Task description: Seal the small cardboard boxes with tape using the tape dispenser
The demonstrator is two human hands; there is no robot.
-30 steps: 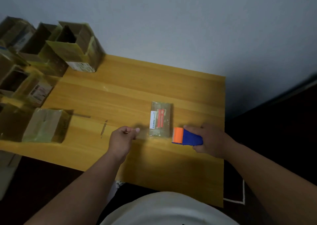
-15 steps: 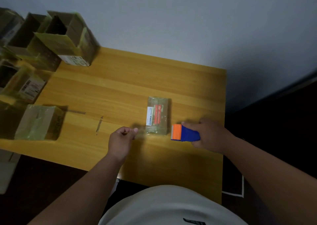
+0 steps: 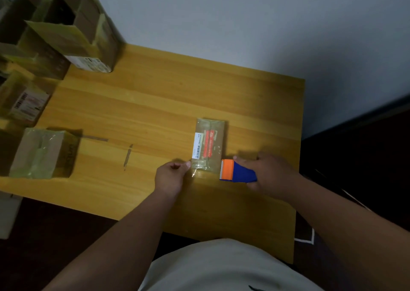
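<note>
Box in hand: the small cardboard box [image 3: 209, 144] lies flat on the wooden table [image 3: 155, 104], toward its near right part, with a white label and red print on top. It sits just where it sat a second ago; only the view has swung.

Clear tape: a glossy strip [image 3: 195, 168] runs from the box's near end toward the left hand. It looks stretched over that near edge, though the film is so clear I can't trace it all the way.

Left hand: the left hand [image 3: 169, 176] pinches the loose tape end between thumb and forefinger, touching the box's near left corner. It has crept a little closer to the box than half a second back.

Right hand: the right hand [image 3: 269, 174] is wrapped round the blue-and-orange tape dispenser [image 3: 237, 173], whose toothed orange end points at the box's near right corner, just beside it. It has hardly shifted.

Meaning: I'd judge the strip is being laid across the near end, with the cut still to come.

Other boxes: one taped box [image 3: 43, 153] stands at the left edge; open ones [image 3: 73, 31] are piled at the far left.

Hard to see: the tape roll is hidden by the right hand; the left pile is blurred and cut off; two dark marks on the table are unreadable.
</note>
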